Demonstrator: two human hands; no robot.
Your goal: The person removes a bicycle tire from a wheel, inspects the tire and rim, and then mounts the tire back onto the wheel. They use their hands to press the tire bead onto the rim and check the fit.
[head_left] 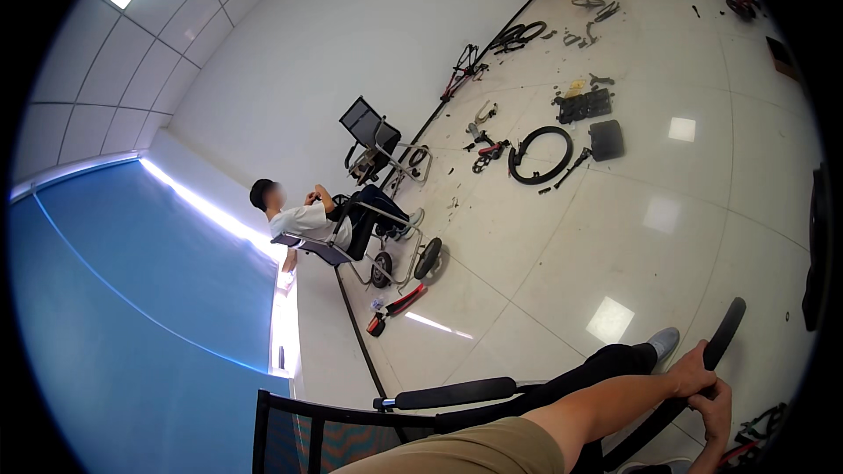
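A black bicycle tire (726,326) curves through the lower right, its upper end standing out past my fingers and its lower part running down beside my legs. My left hand (692,372) is closed round it, at the end of a bare forearm that comes out of a khaki sleeve. Just below, my right hand (716,407) grips the same tire, with its fingers bent against it. The two hands are close together and touch or nearly touch. Part of the tire is hidden behind my left arm, and whether it has a rim inside cannot be made out.
Beside me is a chair armrest (457,393). Dark and red bike parts (762,426) lie at the lower right. Across the tiled floor are another tire (537,177), an open tool case (583,106) and scattered parts. A person (309,221) sits by the wall near wheels (428,258).
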